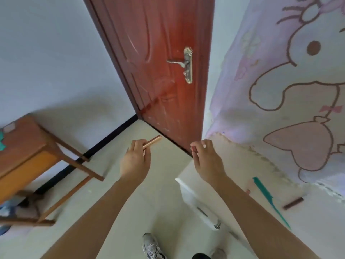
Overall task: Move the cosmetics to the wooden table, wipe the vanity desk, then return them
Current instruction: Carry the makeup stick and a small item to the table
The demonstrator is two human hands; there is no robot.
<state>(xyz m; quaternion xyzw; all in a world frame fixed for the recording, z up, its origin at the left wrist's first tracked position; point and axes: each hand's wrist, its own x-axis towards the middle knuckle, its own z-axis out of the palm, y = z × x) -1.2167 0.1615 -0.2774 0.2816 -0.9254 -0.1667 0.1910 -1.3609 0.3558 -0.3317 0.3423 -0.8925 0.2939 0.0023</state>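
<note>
My left hand (pixel 136 161) grips a rose-gold cosmetic tube (pixel 154 141) that sticks out past my fingers toward the door. My right hand (pixel 206 161) pinches a small dark red cosmetic item (pixel 194 148), mostly hidden by my fingers. Both hands are raised over the floor between the two tables. The white vanity desk (pixel 261 184) lies at the right, with a teal comb (pixel 268 200) and a dark brown tube (pixel 293 202) on it. The wooden table (pixel 22 144) stands at the left, some way from my left hand.
A red-brown door (pixel 162 71) with a metal handle (pixel 184 63) stands straight ahead. A pink cartoon cloth (pixel 280 81) hangs on the wall behind the vanity. Something teal (pixel 2 142) lies on the wooden table's left edge. My shoe (pixel 152 245) shows on the pale floor.
</note>
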